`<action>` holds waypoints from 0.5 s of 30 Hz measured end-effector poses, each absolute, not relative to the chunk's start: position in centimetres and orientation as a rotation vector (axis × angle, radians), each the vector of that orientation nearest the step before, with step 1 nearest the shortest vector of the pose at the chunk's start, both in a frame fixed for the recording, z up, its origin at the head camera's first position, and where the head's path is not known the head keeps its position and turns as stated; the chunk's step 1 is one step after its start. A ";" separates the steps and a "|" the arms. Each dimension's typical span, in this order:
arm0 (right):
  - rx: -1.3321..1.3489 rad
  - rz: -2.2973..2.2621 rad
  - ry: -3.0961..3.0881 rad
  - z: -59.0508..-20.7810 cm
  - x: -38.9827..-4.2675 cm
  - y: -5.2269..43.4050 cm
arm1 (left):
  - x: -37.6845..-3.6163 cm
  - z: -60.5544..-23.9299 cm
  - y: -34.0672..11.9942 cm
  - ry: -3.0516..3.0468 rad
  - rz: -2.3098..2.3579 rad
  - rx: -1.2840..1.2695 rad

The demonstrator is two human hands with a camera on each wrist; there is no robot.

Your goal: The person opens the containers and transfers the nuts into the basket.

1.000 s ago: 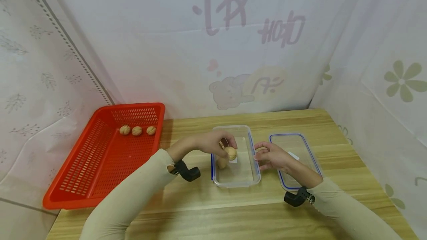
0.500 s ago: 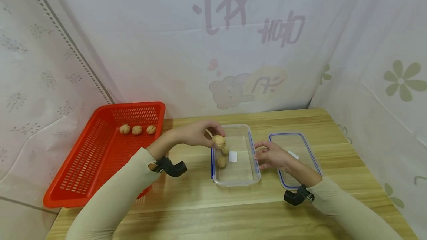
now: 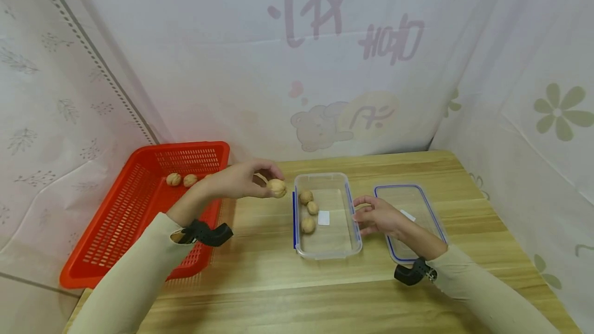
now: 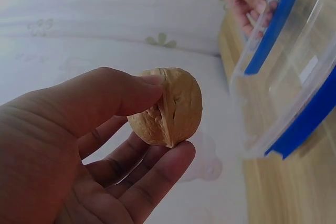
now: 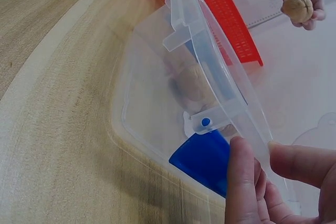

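Observation:
My left hand pinches a walnut between thumb and fingers, in the air over the table between the red basket and the clear plastic container. The left wrist view shows that walnut close up against my thumb. Three walnuts lie in the container's left half. My right hand grips the container's right rim; in the right wrist view its fingers pinch the container's wall beside a blue clip.
The container's blue-edged lid lies flat to its right. Two walnuts show at the far end of the red basket, partly behind my left wrist. A draped cloth backdrop closes in the wooden table behind and to the right.
My left hand has lifted a walnut out of the container and carried it left toward the basket. My right hand has stayed on the container's rim.

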State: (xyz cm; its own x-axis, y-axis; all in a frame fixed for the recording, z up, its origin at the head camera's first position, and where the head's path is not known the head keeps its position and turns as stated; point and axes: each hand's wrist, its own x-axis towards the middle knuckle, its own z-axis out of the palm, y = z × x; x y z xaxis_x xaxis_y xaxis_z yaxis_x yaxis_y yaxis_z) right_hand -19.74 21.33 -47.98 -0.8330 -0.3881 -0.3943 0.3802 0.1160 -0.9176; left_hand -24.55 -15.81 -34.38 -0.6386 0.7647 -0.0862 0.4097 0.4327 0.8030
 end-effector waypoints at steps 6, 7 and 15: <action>-0.002 -1.769 1.854 -47.9 -19.8 21.3 | -24.7 -34.0 -18.2 2.348 1.086 0.938; 0.000 -1.769 1.856 -47.9 -19.8 21.3 | -24.7 -34.0 -18.6 2.362 1.087 0.927; 0.002 -1.766 1.859 -47.7 -19.6 21.2 | -24.3 -33.4 -22.1 2.491 1.088 0.804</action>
State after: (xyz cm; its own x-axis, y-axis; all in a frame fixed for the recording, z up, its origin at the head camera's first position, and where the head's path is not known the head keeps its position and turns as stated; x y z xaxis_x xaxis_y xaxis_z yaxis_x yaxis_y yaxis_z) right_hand -19.62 21.16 -47.69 -0.8379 -0.3749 -0.3967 0.3769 0.1283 -0.9173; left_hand -24.30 -22.09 -33.37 -0.7961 0.6029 -0.0527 0.3710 0.5549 0.7446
